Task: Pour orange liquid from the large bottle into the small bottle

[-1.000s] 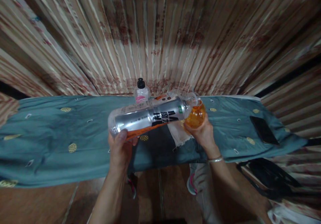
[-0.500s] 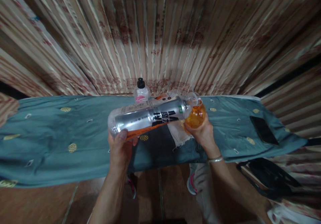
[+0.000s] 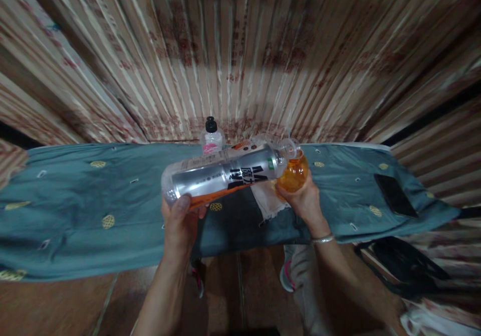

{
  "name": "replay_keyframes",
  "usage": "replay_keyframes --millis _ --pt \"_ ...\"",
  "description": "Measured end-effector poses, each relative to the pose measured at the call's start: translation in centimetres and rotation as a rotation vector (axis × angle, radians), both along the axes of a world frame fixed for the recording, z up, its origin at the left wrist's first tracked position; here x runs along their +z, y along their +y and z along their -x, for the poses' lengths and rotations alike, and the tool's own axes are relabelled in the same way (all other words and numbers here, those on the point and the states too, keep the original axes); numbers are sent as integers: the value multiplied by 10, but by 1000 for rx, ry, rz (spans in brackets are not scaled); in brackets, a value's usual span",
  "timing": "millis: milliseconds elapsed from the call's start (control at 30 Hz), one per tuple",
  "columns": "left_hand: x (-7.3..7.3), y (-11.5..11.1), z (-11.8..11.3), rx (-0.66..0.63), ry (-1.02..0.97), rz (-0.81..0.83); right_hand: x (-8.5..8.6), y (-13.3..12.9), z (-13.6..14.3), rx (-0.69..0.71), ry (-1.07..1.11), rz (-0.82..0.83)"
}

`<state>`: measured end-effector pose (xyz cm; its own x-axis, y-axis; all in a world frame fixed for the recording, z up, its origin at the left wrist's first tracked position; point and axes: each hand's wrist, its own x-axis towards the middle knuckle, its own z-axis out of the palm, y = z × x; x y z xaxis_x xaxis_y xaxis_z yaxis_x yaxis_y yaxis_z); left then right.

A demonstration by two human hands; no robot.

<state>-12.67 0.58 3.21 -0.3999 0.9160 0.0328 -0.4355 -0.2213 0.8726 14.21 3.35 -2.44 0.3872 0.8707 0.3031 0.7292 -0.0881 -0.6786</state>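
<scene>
My left hand [image 3: 183, 223] is wrapped round the base end of a large clear bottle [image 3: 221, 173] with a silver and orange label. The bottle is tilted nearly flat, its neck to the right. Its mouth meets or overlaps the open neck of a smaller bottle [image 3: 293, 175] holding orange liquid. My right hand [image 3: 302, 198] grips that smaller bottle. Behind the large bottle stands a clear bottle with a black cap [image 3: 212, 138]. A pale cloth [image 3: 268, 203] lies partly under the two held bottles.
A table [image 3: 75, 190] with a teal patterned cover runs across the view. On its right side lies a dark phone [image 3: 396, 195]. Pleated curtains [image 3: 240, 55] hang behind it. A black bag [image 3: 406, 266] is below the table at the right.
</scene>
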Motion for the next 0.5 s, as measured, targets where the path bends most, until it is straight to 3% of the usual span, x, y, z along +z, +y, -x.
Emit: replay_keyframes --millis 500 --pt "-1 1 1 -34 -58 -30 -4 1 -1 -9 -40 -23"
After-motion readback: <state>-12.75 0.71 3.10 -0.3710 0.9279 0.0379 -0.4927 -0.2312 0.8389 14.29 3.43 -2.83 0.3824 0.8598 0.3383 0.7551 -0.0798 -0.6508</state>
